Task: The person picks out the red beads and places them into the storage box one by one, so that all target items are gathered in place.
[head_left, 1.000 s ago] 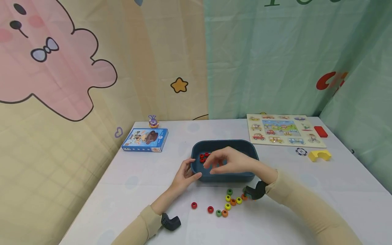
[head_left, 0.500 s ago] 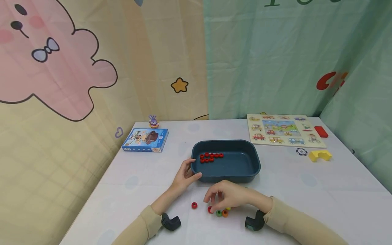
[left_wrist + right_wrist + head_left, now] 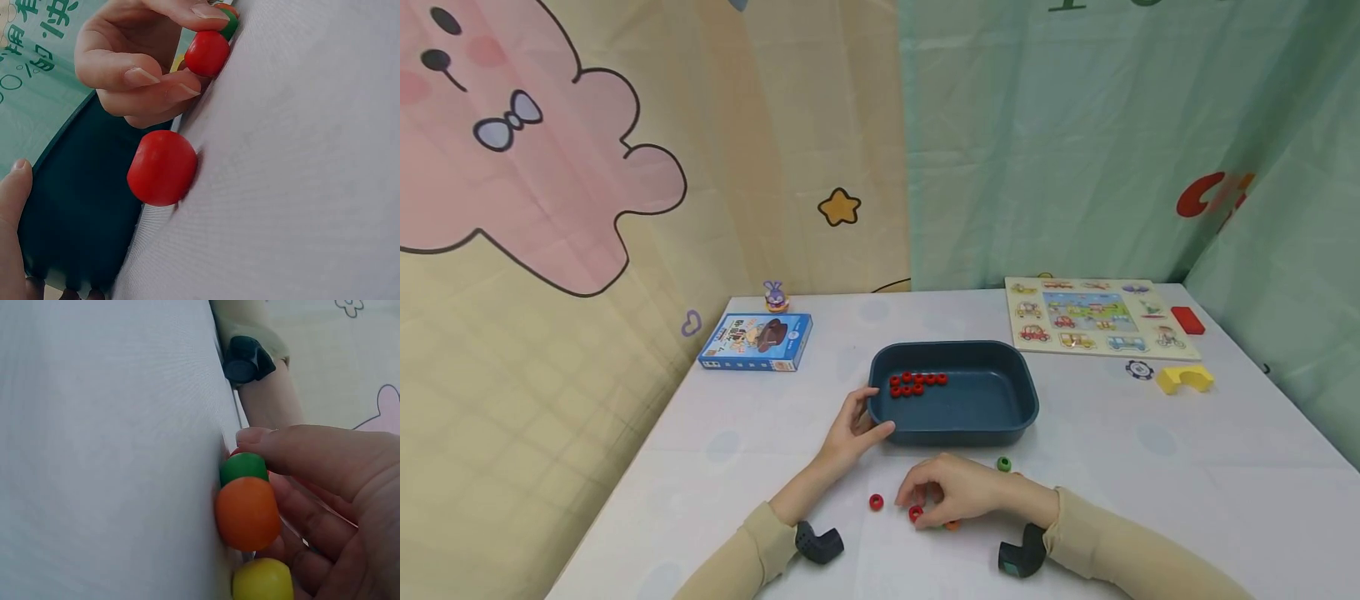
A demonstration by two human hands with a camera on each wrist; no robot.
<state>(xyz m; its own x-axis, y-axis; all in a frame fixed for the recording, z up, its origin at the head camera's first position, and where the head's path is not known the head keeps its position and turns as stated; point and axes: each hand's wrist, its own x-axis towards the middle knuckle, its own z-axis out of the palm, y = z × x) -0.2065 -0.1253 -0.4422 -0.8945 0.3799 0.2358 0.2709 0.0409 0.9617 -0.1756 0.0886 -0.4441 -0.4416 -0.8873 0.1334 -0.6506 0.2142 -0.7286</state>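
Observation:
A dark teal tray [image 3: 977, 437] stands mid-table with several red beads [image 3: 918, 390] in its left part. My left hand [image 3: 844, 435] holds the tray's left end, thumb at the near corner and fingers along the side. In front of the tray, my right hand [image 3: 958, 492] curls its thumb and fingers round a red bead [image 3: 207, 54] that sits on the table. Another red bead [image 3: 876, 502] lies apart to its left. Close under the right hand are a green bead [image 3: 244, 467], an orange bead [image 3: 248, 514] and a yellow bead [image 3: 262, 581], largely hidden from the head view.
One green bead [image 3: 1003, 463] lies beyond the right wrist. A blue box [image 3: 756, 342] and a small rabbit figure [image 3: 776, 297] are at the back left. At the back right are a picture puzzle board [image 3: 1101, 318], a red block [image 3: 1187, 320], a patterned disc [image 3: 1139, 369] and a yellow arch block [image 3: 1184, 379].
My right hand has come from above the tray down to the beads in front, and its fingers have closed in round a red bead. The left hand stays on the tray.

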